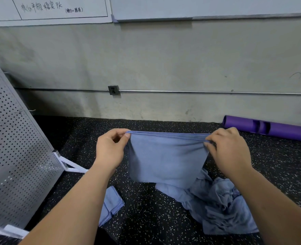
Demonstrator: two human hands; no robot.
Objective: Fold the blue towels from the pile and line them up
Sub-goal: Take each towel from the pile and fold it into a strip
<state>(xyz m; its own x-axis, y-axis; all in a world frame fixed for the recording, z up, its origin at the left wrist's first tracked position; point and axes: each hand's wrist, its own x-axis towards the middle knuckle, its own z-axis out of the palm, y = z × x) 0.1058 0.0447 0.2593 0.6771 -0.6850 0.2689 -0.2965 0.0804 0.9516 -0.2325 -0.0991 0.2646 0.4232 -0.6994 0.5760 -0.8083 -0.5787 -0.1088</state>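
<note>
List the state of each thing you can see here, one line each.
Held towel: off the floor, hanging from its top edge, apparently doubled.
Left hand: pinches the towel's top left corner.
Right hand: pinches its top right corner.
Towel pile: crumpled on the floor.
Folded towels: flat on the floor.
Purple tube: lying by the wall.

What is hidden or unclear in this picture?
Head view only.
1. Folded towels: partly behind the left arm; count unclear.
2. Pile: partly behind the held towel and right arm.
3. Writing: too small to read.
</note>
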